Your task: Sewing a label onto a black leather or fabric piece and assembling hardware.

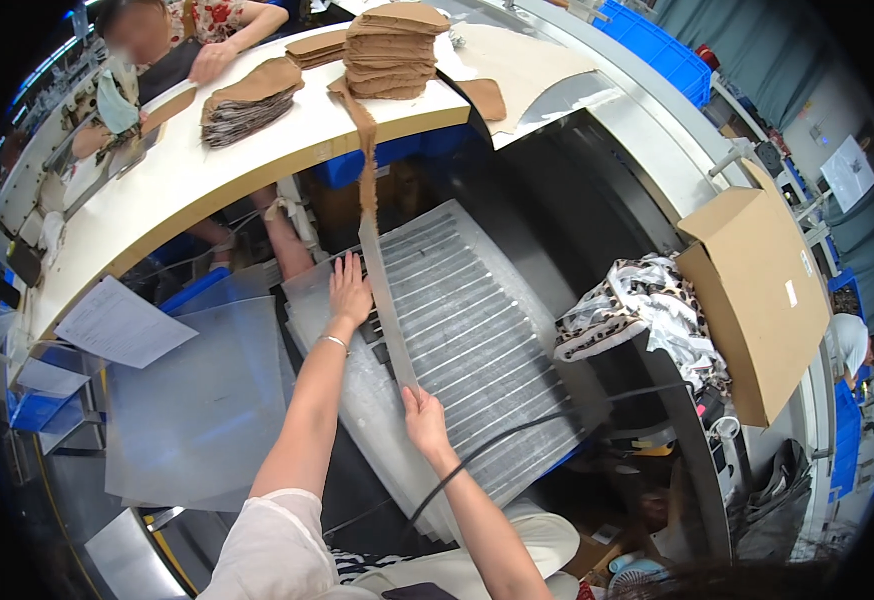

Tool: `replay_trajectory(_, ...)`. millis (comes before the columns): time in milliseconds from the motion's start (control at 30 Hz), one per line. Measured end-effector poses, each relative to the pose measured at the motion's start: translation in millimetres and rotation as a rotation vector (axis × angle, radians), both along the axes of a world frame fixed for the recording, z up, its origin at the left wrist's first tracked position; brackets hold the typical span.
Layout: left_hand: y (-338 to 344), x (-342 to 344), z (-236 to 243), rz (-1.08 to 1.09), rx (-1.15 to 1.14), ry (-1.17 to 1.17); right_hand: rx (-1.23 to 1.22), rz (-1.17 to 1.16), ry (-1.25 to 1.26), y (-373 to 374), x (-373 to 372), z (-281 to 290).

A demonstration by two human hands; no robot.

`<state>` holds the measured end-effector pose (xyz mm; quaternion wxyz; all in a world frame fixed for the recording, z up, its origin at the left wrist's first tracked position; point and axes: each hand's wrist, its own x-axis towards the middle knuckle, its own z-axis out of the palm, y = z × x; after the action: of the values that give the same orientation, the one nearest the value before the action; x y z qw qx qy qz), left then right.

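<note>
My left hand (351,292) lies flat with its fingers apart near the left edge of a stack of translucent sheets (317,300). Rows of parallel grey strips (477,350) cover the top sheet. In my right hand (425,425) the near end of a long pale translucent strip (385,300) is pinched between thumb and fingers. This strip runs away from me over the sheets, just right of my left hand. Its far end meets a ragged brown strip (368,150) hanging over the edge of the white worktable (177,170); how the two are joined, I cannot tell.
Brown cut pieces stand in a tall stack (392,55) and a lower pile (247,105) on the worktable. Another person's hand (214,62) is beyond them. Paper (122,322) and clear sheets (197,400) lie left. Leopard-print fabric (607,310) and a cardboard box (757,300) stand right; a black cable (517,430) crosses my right forearm.
</note>
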<state>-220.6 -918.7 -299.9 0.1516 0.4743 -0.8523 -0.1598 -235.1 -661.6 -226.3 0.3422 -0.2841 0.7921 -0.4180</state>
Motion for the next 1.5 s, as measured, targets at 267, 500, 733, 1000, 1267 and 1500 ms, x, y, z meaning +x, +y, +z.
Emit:
replay_trajectory(267, 18.1, -25.7, -20.3, -0.023, 0.062, -0.35, -0.248, -0.092, -0.217, 15.7, -29.9, -16.3)
replay_trajectory(500, 15.2, -16.2, -29.6, -0.048, -0.034, -0.257, -0.346, -0.329, -0.581, 58.0, -71.6, 55.2)
replay_trajectory(733, 5.8, -17.3, -0.4, -0.077, 0.141, -0.457, -0.476, -0.398, -0.523, 104.9, -86.3, 97.6)
replay_trajectory(1000, 44.9, -42.7, 54.8, -0.2, 0.068, 0.311, -0.42, -0.298, -0.436, 103.1, -72.4, 99.8)
replay_trajectory(1267, 111.7, -91.8, 90.2, -0.15, 0.325, 0.512, -0.349, -0.169, 0.023, 97.3, -49.1, 104.7)
replay_trajectory(1500, 71.3, -28.0, 36.2, -0.245, -0.099, -0.259, -0.173, -0.187, 0.559, 111.5, -100.2, 160.2)
